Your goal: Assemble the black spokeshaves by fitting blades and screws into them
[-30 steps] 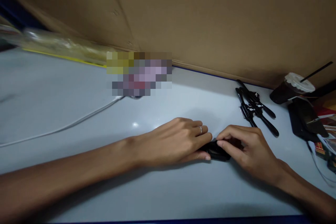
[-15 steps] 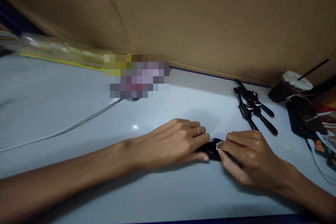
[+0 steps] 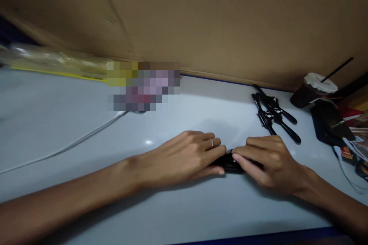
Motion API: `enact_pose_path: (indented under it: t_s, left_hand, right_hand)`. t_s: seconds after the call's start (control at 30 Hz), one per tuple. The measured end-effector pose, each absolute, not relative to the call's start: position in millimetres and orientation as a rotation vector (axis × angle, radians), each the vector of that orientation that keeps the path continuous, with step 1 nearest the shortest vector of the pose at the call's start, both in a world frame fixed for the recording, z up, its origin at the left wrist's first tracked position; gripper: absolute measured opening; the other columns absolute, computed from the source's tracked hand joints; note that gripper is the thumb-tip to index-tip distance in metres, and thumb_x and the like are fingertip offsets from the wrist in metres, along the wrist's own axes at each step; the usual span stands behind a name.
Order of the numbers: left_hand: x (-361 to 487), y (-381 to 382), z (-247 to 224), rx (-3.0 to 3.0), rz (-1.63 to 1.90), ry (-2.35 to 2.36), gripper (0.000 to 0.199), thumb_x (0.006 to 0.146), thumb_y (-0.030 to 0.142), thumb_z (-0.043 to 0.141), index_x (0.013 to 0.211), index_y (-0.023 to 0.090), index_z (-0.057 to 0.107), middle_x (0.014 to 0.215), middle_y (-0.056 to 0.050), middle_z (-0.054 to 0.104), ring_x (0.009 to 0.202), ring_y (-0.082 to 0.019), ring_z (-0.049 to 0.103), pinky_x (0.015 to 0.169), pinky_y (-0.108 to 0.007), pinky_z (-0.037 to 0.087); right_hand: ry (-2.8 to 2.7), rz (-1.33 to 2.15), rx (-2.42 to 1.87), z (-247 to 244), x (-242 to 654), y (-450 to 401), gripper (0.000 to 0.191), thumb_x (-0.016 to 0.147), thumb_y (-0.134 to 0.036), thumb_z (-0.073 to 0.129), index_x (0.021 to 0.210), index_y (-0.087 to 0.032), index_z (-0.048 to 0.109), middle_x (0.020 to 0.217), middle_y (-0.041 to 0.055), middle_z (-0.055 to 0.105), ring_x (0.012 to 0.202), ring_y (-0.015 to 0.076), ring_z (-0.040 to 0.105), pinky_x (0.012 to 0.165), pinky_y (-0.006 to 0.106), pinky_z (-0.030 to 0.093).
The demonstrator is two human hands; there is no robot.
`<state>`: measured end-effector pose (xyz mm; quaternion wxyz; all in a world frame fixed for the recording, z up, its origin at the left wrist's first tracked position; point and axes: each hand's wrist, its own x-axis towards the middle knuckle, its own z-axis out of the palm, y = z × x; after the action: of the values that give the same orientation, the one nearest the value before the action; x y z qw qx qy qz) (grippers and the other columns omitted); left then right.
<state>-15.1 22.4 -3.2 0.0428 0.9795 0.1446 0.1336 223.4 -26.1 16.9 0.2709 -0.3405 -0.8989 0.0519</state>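
On the table in front of me lies a black spokeshave (image 3: 232, 166), mostly covered by my hands. My left hand (image 3: 195, 157), with a ring on one finger, is closed around its left part. From the right, my right hand (image 3: 266, 162) pinches at the middle of the tool, thumb and finger on a small silvery part that is largely hidden. Several more black spokeshaves (image 3: 273, 113) with long handles lie in a loose group beyond my right hand.
A lidded cup of dark drink (image 3: 313, 90) with a black straw stands at the back right, near a dark flat device (image 3: 330, 122) and cables. A pixelated item (image 3: 146, 88) with a white cable (image 3: 83, 136) lies at the back left. Brown cardboard (image 3: 201, 19) rises behind.
The whole view has shifted slightly. My right thumb and finger have moved a little over the silvery part, which shows less now. My left hand keeps its hold.
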Motion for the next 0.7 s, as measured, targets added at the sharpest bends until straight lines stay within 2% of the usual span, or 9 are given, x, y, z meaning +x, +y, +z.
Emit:
enact_pose_path:
  t_s: [0.17, 0.4, 0.6, 0.7]
  left_hand:
    - [-15, 23, -4, 3.085, 0.462, 0.366, 0.033, 0.109, 0.040, 0.040, 0.093, 0.018, 0.058, 0.079, -0.001, 0.061, 0.067, -0.016, 0.053, 0.059, -0.031, 0.038]
    - [-14, 22, -3, 3.093, 0.466, 0.358, 0.032, 0.109, 0.040, 0.039, 0.092, 0.019, 0.058, 0.079, -0.001, 0.061, 0.066, -0.015, 0.053, 0.060, -0.030, 0.038]
    - [-14, 22, -2, 3.078, 0.462, 0.374, 0.034, 0.110, 0.040, 0.038, 0.095, 0.018, 0.059, 0.080, 0.000, 0.061, 0.065, -0.015, 0.052, 0.059, -0.030, 0.038]
    - [-15, 23, -3, 3.080, 0.477, 0.374, 0.034, 0.110, 0.041, 0.037, 0.095, 0.019, 0.059, 0.079, 0.000, 0.061, 0.066, -0.015, 0.053, 0.059, -0.030, 0.038]
  right_hand:
    - [-2.358, 0.071, -1.007, 16, 229, -19, 0.036, 0.100, -0.017, 0.053, 0.067, -0.013, 0.067, 0.058, -0.0023, 0.049, 0.051, 0.0098, 0.040, 0.052, 0.029, 0.030]
    - [-2.470, 0.138, -0.829, 18, 223, -27, 0.040, 0.097, -0.014, 0.050, 0.060, -0.015, 0.062, 0.055, -0.0027, 0.049, 0.048, 0.0096, 0.035, 0.050, 0.030, 0.028]
    - [-2.479, 0.047, -0.829, 18, 223, -27, 0.039, 0.101, -0.017, 0.050, 0.067, -0.014, 0.068, 0.055, -0.0026, 0.050, 0.048, 0.0101, 0.037, 0.051, 0.030, 0.030]
    - [-2.479, -0.007, -0.875, 17, 224, -24, 0.039, 0.100, -0.015, 0.050, 0.065, -0.015, 0.067, 0.055, -0.0025, 0.051, 0.048, 0.0104, 0.037, 0.051, 0.030, 0.031]
